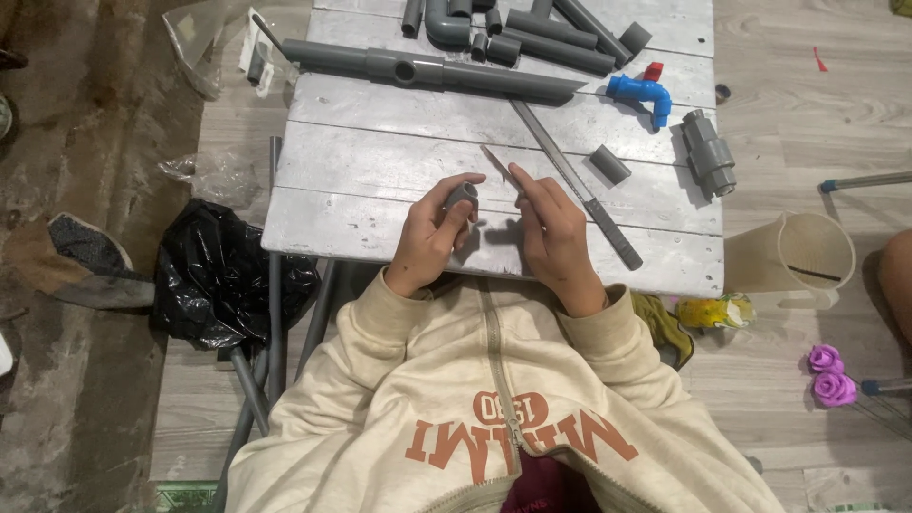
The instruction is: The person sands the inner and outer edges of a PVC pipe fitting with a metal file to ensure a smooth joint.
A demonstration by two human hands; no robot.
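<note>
Head view: our left hand (432, 237) grips a fitting (463, 197); right hand (551, 233) pinches a blade (498, 165). Risk: blade slips off the round fitting, nicking fingers.

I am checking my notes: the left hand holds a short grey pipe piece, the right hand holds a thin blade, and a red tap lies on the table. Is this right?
Not quite. The head view shows the tap is blue, with only a red handle. The left hand does hold the pipe piece, and the right hand the blade, over the table.
</note>
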